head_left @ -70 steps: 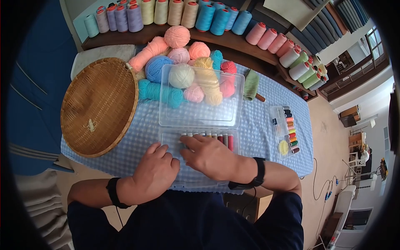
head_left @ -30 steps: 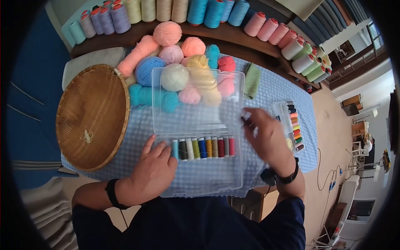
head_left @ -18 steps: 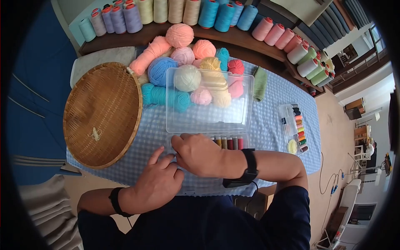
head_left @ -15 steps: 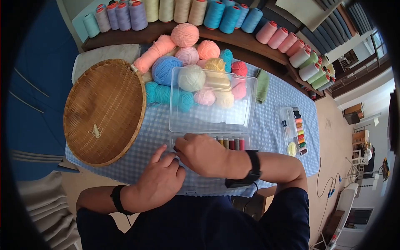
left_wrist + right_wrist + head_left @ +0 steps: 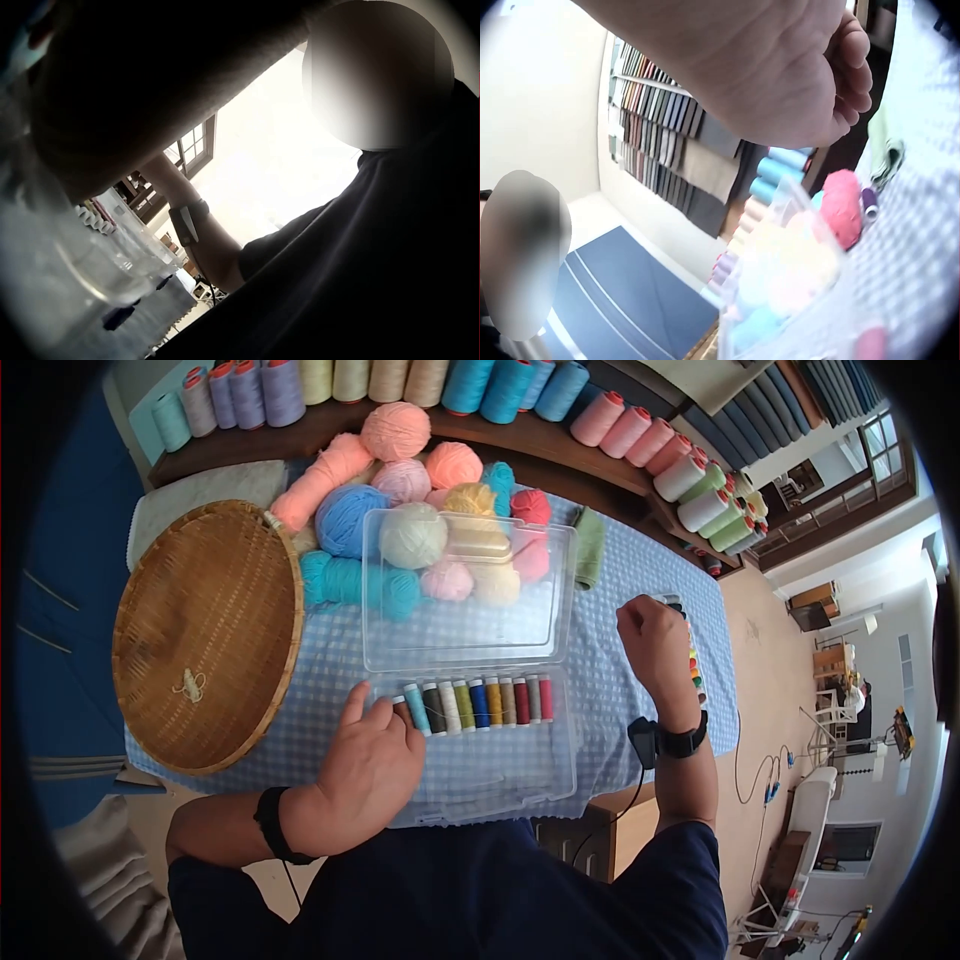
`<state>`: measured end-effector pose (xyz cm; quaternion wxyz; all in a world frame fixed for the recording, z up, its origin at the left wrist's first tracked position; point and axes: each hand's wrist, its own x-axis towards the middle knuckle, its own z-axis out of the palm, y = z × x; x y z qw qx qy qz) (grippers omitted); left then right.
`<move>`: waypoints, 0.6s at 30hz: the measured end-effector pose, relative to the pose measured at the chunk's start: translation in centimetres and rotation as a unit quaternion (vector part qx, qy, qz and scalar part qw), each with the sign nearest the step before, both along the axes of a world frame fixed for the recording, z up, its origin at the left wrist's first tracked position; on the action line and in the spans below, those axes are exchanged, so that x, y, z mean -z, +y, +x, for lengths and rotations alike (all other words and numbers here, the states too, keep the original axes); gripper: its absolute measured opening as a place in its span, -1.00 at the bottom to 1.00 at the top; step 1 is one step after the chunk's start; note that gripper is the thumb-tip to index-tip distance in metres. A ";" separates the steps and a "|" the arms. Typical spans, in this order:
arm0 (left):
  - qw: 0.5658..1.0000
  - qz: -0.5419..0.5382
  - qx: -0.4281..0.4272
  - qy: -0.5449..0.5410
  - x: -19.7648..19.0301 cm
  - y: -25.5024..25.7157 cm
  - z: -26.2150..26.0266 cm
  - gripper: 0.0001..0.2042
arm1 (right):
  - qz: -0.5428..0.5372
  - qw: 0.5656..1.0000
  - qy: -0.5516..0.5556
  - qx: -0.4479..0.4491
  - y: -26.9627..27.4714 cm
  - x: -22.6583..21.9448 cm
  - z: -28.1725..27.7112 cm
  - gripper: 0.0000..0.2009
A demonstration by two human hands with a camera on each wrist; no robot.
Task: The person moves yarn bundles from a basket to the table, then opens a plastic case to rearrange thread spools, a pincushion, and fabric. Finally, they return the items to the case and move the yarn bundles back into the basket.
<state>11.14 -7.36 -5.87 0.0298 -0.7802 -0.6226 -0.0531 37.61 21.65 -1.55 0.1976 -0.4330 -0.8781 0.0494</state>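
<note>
A clear plastic box (image 5: pixel 490 785) lies open before me, its lid (image 5: pixel 470 643) tilted back over balls of yarn. Thread spools (image 5: pixel 480 703) of several colours stand side by side in its upper part. At the left end of this row a brown spool (image 5: pixel 402 712) leans beside a light blue one (image 5: pixel 416 710). My left hand (image 5: pixel 365 765) rests at the box's left side, index finger stretched and the other fingers near the brown spool. My right hand (image 5: pixel 655 650) hovers by the small spool case (image 5: pixel 697 678), partly covering it. Its fingers curl loosely, with nothing visible in them.
Yarn balls (image 5: pixel 345 520) pile up behind the lid. A round woven basket (image 5: pixel 210 630) takes the left side. A green cloth (image 5: pixel 590 548) lies at the back right. Large thread cones (image 5: pixel 465 385) line the shelf behind the checked tablecloth (image 5: pixel 620 760).
My right hand brought a dark spool to the row's left end, where a brown one now lies, then swung right to the small case. My left hand stayed by the box.
</note>
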 end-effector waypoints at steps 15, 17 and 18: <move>0.999 -0.031 -0.015 0.015 0.5 1.1 -0.7 -0.79 | 0.025 0.963 -0.003 -0.267 9.4 5.8 -5.8 -0.60; 0.999 -0.025 -0.017 0.015 0.5 1.4 -0.7 -0.79 | 0.023 0.965 -0.020 -0.262 10.0 6.4 -6.4 -0.63; 1.000 -0.022 -0.019 0.011 0.6 1.2 -0.6 -0.79 | 0.018 0.965 -0.041 -0.257 10.1 6.8 -6.9 -0.66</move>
